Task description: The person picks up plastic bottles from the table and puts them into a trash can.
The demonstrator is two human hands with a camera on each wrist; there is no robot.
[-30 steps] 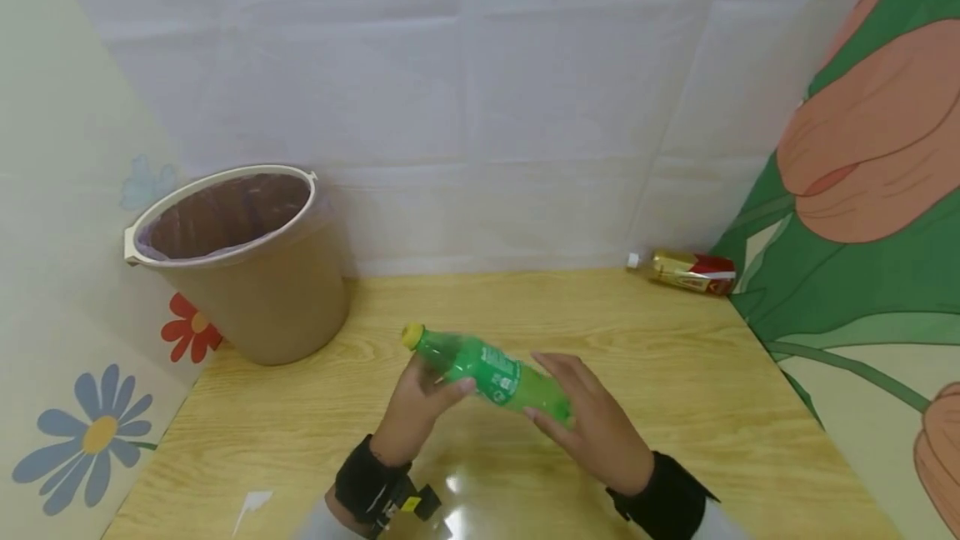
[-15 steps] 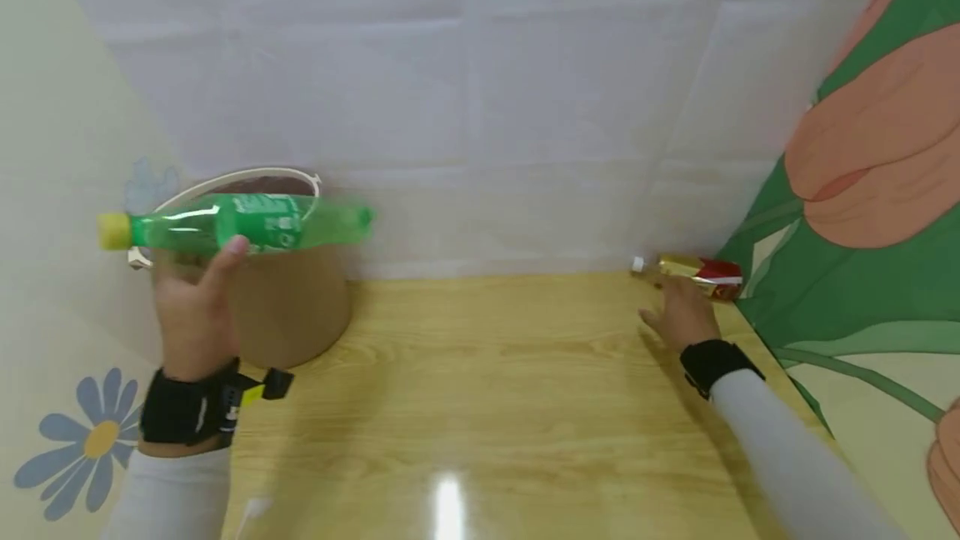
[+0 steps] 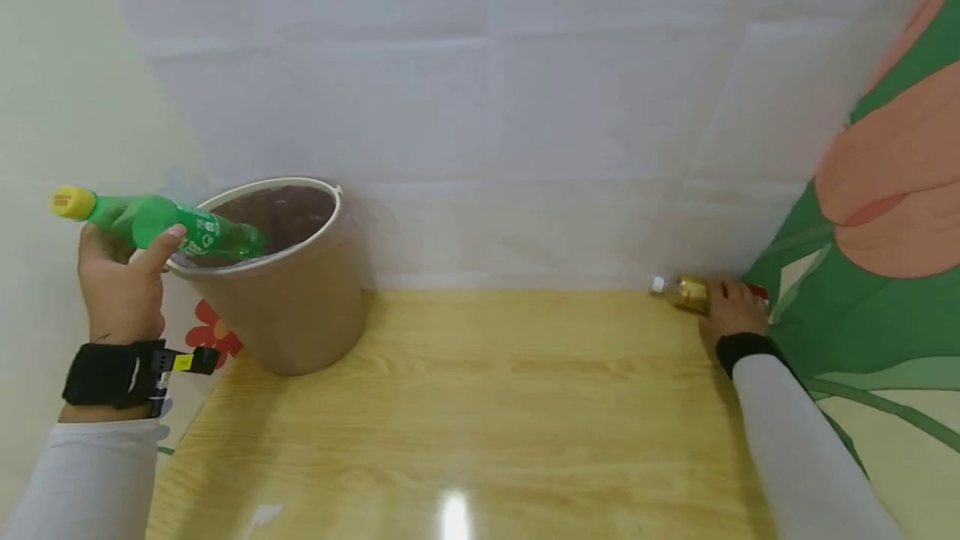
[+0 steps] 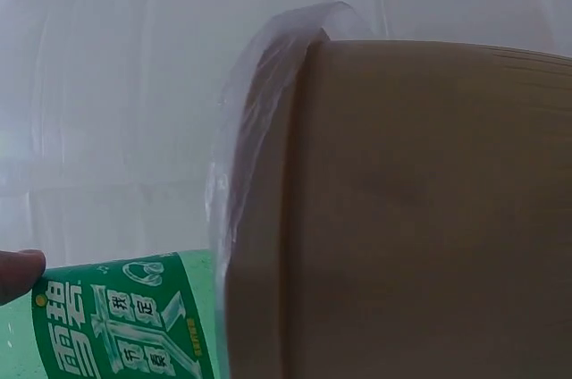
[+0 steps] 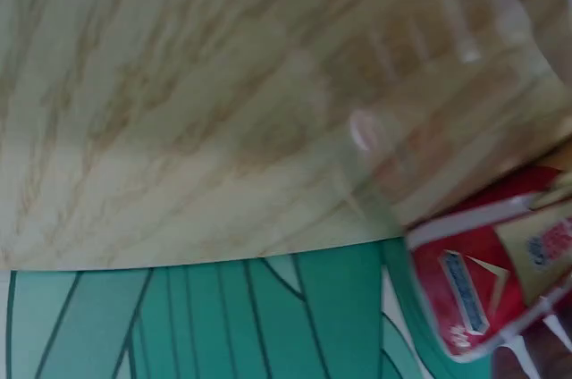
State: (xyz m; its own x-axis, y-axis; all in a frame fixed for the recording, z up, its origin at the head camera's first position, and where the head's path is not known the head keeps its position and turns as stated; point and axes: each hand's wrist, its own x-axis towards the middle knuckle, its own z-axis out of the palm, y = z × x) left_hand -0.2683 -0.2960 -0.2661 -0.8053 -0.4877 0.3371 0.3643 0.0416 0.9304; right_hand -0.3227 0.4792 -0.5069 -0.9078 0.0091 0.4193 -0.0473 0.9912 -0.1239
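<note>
At the far left, my left hand (image 3: 123, 290) grips a green plastic drink bottle (image 3: 198, 233) with a yellow cap. The bottle slants, cap to the left, its base inside the mouth of the beige trash bin (image 3: 300, 307). In the left wrist view, a fingertip lies against the green label (image 4: 116, 321), near the bin's wall (image 4: 429, 218). At the back right, my right hand (image 3: 735, 311) holds a lying bottle (image 3: 690, 293) with a white cap and a gold and red label. The hand covers the middle of that bottle; its red end (image 5: 474, 281) shows in the right wrist view.
A clear plastic bag (image 4: 241, 147) lines the bin and folds over its rim. White sheeting (image 3: 487, 107) hangs behind the wooden table (image 3: 480, 407). A flower-painted wall (image 3: 885, 307) borders the right edge, and a small white scrap (image 3: 264, 513) lies at the front left.
The left hand has carried the green bottle left and up, its base now inside the bin's mouth. My right hand has left that bottle, reached far right and taken hold of the red-and-gold one.
</note>
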